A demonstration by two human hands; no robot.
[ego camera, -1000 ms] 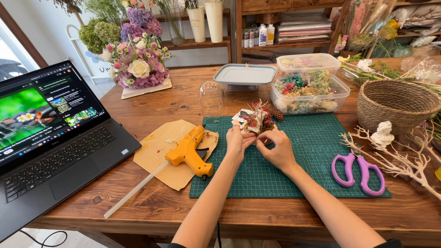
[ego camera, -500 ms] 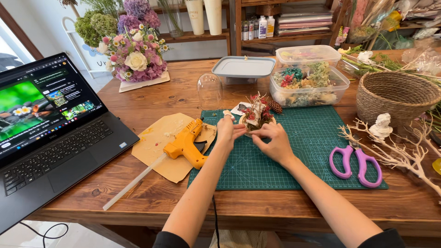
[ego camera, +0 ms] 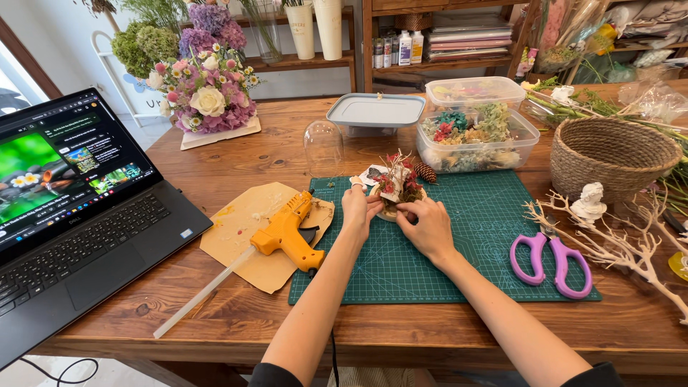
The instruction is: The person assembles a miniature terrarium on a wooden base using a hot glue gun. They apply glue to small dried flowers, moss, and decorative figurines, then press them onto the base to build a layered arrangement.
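A small dried-flower arrangement with red blooms and twigs sits on a round base on the green cutting mat. My left hand grips its left side and my right hand holds its front right edge. A pine cone lies just behind it. An orange glue gun with a long glue stick rests on a brown paper sheet to the left of the mat.
An open laptop fills the left. Purple scissors, pale branches, a white figurine and a wicker basket are right. Plastic boxes of dried flowers, a glass dome and a bouquet stand behind.
Both hands stay on the arrangement, with small shifts of the fingers around its base. The view has moved a little.
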